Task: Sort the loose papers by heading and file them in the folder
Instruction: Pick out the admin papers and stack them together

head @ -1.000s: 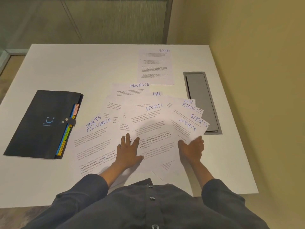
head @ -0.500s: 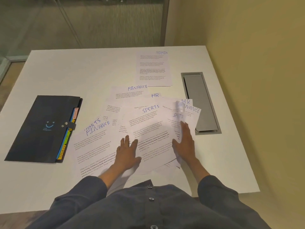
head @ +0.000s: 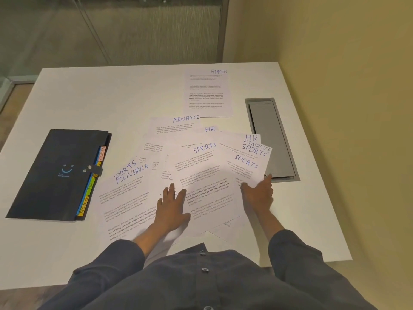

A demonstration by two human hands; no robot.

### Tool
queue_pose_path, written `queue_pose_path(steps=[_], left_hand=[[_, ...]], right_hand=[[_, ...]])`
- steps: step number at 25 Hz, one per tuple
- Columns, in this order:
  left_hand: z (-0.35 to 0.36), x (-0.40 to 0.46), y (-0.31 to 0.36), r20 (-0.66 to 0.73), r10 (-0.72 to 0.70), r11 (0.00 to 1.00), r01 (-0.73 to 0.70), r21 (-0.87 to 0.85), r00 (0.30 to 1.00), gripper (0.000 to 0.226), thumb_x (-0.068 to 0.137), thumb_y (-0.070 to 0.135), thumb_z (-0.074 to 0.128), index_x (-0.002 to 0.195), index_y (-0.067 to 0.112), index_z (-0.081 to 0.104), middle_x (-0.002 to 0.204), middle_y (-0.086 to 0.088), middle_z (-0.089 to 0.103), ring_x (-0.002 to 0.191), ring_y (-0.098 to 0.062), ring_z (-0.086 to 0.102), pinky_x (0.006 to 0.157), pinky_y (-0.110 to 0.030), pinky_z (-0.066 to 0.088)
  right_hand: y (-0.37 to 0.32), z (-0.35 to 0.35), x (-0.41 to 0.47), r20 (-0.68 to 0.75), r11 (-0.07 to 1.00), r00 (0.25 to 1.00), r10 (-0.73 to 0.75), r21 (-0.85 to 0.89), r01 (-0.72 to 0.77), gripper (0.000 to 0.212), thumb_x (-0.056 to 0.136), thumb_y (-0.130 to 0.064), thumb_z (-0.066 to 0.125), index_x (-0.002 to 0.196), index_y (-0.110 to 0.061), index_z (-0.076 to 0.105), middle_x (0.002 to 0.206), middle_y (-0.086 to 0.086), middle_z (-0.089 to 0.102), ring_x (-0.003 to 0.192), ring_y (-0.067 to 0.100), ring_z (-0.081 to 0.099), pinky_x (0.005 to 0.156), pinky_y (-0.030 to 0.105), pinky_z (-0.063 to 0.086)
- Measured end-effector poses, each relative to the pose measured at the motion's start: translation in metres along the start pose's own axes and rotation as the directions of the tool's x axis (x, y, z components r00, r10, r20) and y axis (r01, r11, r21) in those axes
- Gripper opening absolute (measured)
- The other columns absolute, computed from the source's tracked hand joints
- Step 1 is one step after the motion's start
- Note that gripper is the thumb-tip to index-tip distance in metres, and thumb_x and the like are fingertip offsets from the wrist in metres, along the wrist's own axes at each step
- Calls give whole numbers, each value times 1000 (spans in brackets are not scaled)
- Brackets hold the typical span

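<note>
Several loose white sheets (head: 201, 175) headed SPORTS, FINANCE and HR lie fanned and overlapping in the middle of the white table (head: 111, 97). One ADMIN sheet (head: 207, 92) lies apart at the back. A black folder (head: 51, 173) lies closed at the left, its coloured tabs (head: 89, 189) showing along its right edge. My left hand (head: 172, 204) presses flat on the pile's near middle. My right hand (head: 259, 193) pinches the near right corner of the rightmost SPORTS sheet (head: 245, 166), thumb on top.
A grey recessed cable hatch (head: 270, 139) is set into the table just right of the fanned sheets. A yellow wall runs along the right side and a glass partition stands behind the table.
My right hand lifted and swung the rightmost sheets, then set them down further right, with two SPORTS headings showing. My left hand stayed flat on the pile.
</note>
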State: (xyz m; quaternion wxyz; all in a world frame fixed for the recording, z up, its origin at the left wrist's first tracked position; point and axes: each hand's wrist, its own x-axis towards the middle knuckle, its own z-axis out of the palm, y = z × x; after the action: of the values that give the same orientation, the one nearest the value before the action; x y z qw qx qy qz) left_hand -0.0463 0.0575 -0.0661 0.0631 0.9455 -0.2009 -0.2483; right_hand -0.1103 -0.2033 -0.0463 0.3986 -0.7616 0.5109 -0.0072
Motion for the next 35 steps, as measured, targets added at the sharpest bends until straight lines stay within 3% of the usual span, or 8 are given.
queue_pose_path(steps=[3, 7, 11, 22, 25, 28, 33, 35], left_hand=[[2, 1, -1, 6, 0, 1000, 0, 14, 1000, 81, 82, 46, 62, 148, 26, 19, 160, -15, -2, 147, -37, 1, 114, -55, 18], [1, 2, -3, -2, 10, 1000, -10, 25, 1000, 80, 81, 46, 63, 146, 26, 21, 160, -16, 0, 146, -38, 3, 113, -55, 21], [3, 2, -3, 6, 4, 1000, -4, 26, 1000, 81, 80, 47, 63, 146, 26, 21, 160, -16, 0, 147, -37, 3, 113, -54, 21], [2, 1, -3, 11, 13, 999, -14, 49, 1000, 84, 81, 50, 61, 149, 26, 18, 160, -15, -2, 147, -37, 3, 114, -54, 22], [3, 2, -4, 8, 17, 998, -17, 61, 1000, 83, 80, 51, 61, 147, 26, 19, 160, -15, 0, 146, -38, 4, 113, -55, 25], [4, 3, -5, 9, 16, 998, -16, 65, 1000, 83, 79, 52, 60, 147, 26, 20, 160, -16, 1, 146, -38, 5, 113, -56, 25], [6, 3, -5, 2, 15, 998, -15, 69, 1000, 84, 79, 52, 60, 147, 26, 18, 160, -16, 1, 146, -38, 5, 114, -55, 24], [6, 3, -5, -3, 17, 997, -16, 73, 1000, 83, 79, 53, 59, 147, 26, 19, 160, -16, 1, 146, -38, 6, 113, -56, 24]], right_hand=[[-4, 1, 6, -4, 997, 1000, 16, 82, -15, 82, 66, -25, 77, 134, -13, 34, 126, 7, 59, 113, 35, 58, 90, 46, 50], [-5, -6, 27, 8, 985, 992, 126, 121, -126, 84, 59, -33, 79, 130, -8, 43, 128, 9, 57, 117, 35, 55, 96, 46, 45], [-7, -14, 40, 65, 994, 992, 104, 27, -106, 48, 60, -37, 74, 102, -19, 60, 112, 4, 63, 111, 31, 55, 93, 41, 42], [-18, -4, 79, 58, 984, 986, 157, -91, -151, 49, 63, -46, 77, 102, -18, 67, 108, 5, 65, 102, 29, 58, 87, 42, 53], [-31, -7, 64, 65, 996, 995, 77, 39, -79, 27, 78, -23, 74, 102, -17, 61, 108, 7, 66, 94, 25, 62, 74, 35, 55], [-38, -4, 44, 180, 983, 980, -86, 176, 54, 33, 86, -1, 62, 117, -10, 57, 110, 4, 67, 83, 21, 65, 62, 25, 49], [-44, 6, 18, 276, 815, 813, -513, -141, 562, 27, 96, -17, 55, 123, -16, 52, 106, 3, 69, 81, 24, 66, 64, 28, 51], [-39, 10, 11, 257, 776, 783, -566, -156, 611, 34, 95, -25, 59, 127, -16, 54, 113, 1, 66, 92, 23, 64, 74, 31, 49]])
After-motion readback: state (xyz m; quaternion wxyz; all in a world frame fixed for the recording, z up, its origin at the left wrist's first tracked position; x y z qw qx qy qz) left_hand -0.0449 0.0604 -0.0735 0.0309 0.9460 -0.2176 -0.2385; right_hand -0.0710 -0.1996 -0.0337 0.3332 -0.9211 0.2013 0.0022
